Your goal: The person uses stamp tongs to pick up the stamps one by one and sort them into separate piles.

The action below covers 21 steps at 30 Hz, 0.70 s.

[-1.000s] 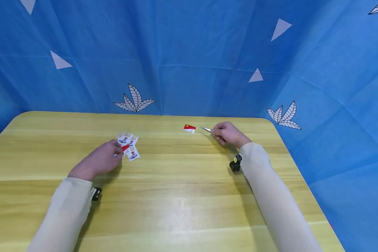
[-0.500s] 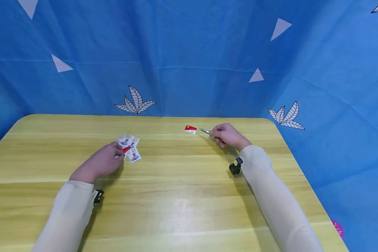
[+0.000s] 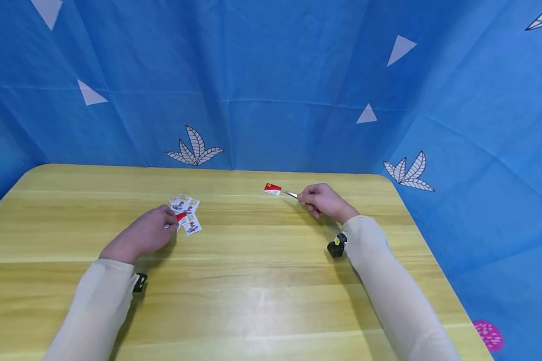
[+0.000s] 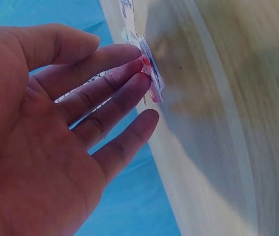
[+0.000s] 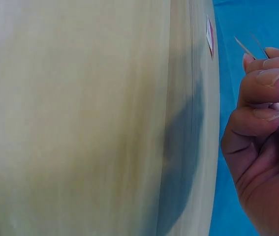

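Note:
My right hand pinches metal tweezers between thumb and fingers. Their tips, a little apart in the right wrist view, point at the right edge of a small red-and-white stamp with a yellow emblem. That stamp lies flat near the table's back edge. On the left, several white stamps with small coloured pictures lie overlapping in a loose fan. My left hand is over their left side, fingers extended, with its fingertips right at the stamps. A red stamp on the fan is partly hidden by these fingers.
The light wooden table reaches back to a blue cloth backdrop with white triangles and leaf prints. The same cloth runs along the right edge. A black wrist camera hangs under the right sleeve.
My right hand has brought the tweezers slightly closer to the red-and-white stamp, and their tips have dipped. My left hand stays on the fan of stamps. The head view has shifted slightly.

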Tool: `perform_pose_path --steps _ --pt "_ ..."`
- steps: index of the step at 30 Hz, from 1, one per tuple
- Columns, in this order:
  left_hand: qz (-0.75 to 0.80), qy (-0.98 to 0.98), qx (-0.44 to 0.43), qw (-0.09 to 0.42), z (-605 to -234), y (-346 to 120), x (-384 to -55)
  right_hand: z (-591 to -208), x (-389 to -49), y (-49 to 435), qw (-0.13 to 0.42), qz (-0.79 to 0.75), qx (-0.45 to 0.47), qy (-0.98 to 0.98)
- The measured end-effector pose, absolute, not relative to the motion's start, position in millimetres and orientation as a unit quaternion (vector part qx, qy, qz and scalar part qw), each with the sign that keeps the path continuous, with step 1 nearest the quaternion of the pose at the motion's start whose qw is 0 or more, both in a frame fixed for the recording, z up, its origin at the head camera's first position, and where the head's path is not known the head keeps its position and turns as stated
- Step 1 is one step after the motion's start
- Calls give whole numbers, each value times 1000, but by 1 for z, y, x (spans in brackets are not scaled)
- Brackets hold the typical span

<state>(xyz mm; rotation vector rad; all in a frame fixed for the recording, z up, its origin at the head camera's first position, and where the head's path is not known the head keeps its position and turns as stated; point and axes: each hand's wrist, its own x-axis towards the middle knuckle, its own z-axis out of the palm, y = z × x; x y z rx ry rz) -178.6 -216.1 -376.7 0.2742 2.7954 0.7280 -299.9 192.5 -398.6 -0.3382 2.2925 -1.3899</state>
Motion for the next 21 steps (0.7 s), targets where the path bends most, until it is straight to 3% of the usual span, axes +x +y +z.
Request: perform_pose_path --steps 21 --pt "254 954 91 133 -373 -215 -177 -390 -280 177 237 -491 -159 823"
